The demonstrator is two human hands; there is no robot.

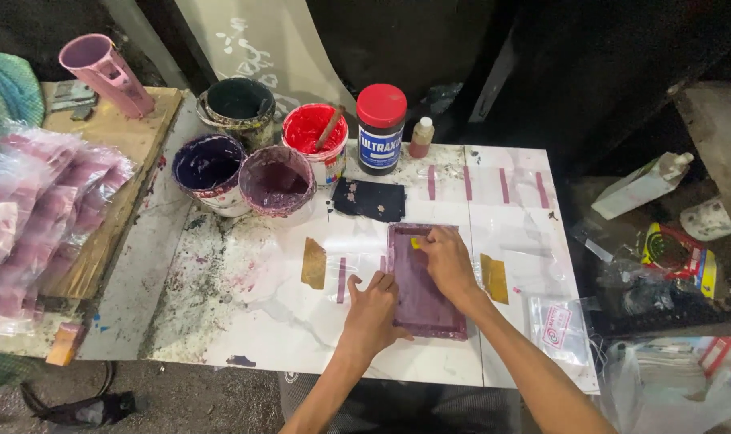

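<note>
A small purple-stained printing screen frame (pixel 423 309) lies flat on the white tabletop (pixel 277 321). My left hand (pixel 372 309) presses on the frame's left edge with fingers spread. My right hand (pixel 448 261) rests on the frame's upper part and pinches a small yellow scraper (pixel 416 243) against the mesh. A clear plastic bag with a purple stripe (pixel 343 277) lies partly under the frame's left side.
Several ink tubs stand at the back: dark green (pixel 238 100), red with a stick (pixel 313 133), and two purple (pixel 208 165) (pixel 275 178). A red-capped jar (pixel 381 127), small bottle (pixel 421 137), dark cloth (pixel 369 198), striped bags (pixel 486 185), stacked bags (pixel 36 217) at left.
</note>
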